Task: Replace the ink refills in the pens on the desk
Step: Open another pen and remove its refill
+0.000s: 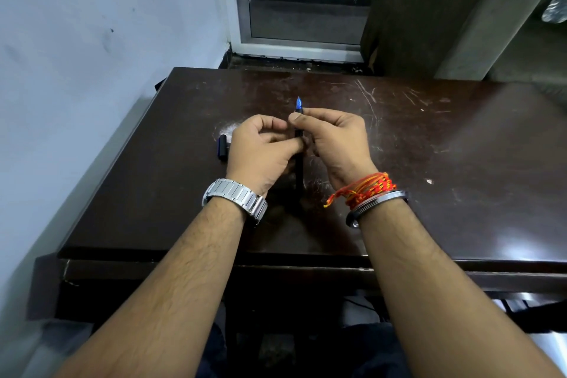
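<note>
A dark pen (298, 169) with a blue tip pointing away from me is held over the middle of the dark wooden desk (429, 163). My left hand (260, 152) pinches its barrel from the left, thumb and fingers closed on it. My right hand (334, 141) grips the upper part just below the blue tip. The middle of the pen is hidden by my fingers. A dark pen cap (222, 147) lies on the desk just left of my left hand.
The desk top is scratched and shows a whitish smudge (228, 127) behind the cap. A pale wall (76, 70) runs along the left edge. A metal-framed door (300, 9) and a dark cabinet (429, 9) stand behind the desk.
</note>
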`<state>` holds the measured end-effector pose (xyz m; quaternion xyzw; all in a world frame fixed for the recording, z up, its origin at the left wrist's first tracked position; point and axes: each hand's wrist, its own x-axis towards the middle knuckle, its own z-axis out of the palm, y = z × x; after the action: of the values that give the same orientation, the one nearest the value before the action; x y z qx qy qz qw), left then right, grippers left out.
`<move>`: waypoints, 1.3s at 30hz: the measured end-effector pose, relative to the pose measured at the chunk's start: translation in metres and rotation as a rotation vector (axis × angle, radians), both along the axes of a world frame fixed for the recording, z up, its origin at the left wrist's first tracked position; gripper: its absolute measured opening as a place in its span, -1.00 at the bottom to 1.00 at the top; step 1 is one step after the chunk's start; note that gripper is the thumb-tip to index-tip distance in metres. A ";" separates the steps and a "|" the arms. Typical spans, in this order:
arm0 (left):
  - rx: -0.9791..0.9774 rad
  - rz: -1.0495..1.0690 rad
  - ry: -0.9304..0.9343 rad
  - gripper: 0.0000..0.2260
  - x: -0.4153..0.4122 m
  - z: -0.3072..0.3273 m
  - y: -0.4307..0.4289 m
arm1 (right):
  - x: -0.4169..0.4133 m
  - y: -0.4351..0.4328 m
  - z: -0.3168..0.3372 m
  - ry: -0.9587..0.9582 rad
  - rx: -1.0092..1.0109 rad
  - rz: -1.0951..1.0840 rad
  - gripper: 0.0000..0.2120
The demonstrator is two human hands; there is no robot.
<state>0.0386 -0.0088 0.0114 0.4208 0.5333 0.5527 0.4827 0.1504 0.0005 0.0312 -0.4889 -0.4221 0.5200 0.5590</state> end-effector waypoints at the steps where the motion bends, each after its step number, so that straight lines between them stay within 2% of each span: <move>1: 0.014 0.001 0.006 -0.65 -0.001 -0.001 -0.001 | 0.000 0.000 0.001 0.001 0.003 -0.001 -0.90; 3: 0.031 0.011 0.015 -0.62 -0.002 0.000 -0.001 | 0.001 0.000 0.001 -0.016 0.019 0.002 -0.89; 7: -0.015 0.018 -0.006 -0.74 0.000 0.003 0.001 | 0.002 -0.001 0.001 0.009 0.030 0.045 -0.82; 12: 0.037 0.059 0.079 -0.62 -0.002 0.000 0.000 | 0.001 0.001 -0.001 -0.067 0.046 0.026 -0.83; 16: -0.039 -0.010 0.121 -0.86 0.002 0.003 0.001 | 0.001 0.000 -0.001 -0.017 0.027 0.044 -0.83; 19: -0.030 -0.011 0.159 -0.92 0.001 0.002 0.000 | 0.001 0.001 -0.002 -0.043 0.027 0.021 -0.83; 24: -0.028 0.004 0.165 -0.69 0.000 0.003 -0.001 | 0.002 0.003 -0.002 -0.075 0.056 -0.001 -0.86; 30: -0.033 -0.014 0.207 -0.87 0.003 0.003 -0.001 | 0.001 0.002 -0.003 -0.046 0.048 0.020 -0.81; 34: -0.025 0.006 0.205 -0.76 0.001 -0.001 0.001 | 0.002 0.004 -0.003 -0.091 0.064 0.002 -0.84; 39: -0.046 -0.059 0.222 -0.85 0.004 0.000 0.001 | 0.001 0.002 -0.004 -0.051 0.022 0.023 -0.84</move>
<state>0.0421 -0.0076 0.0118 0.4834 0.5835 0.4760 0.4464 0.1511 0.0029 0.0272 -0.4911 -0.4475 0.5089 0.5474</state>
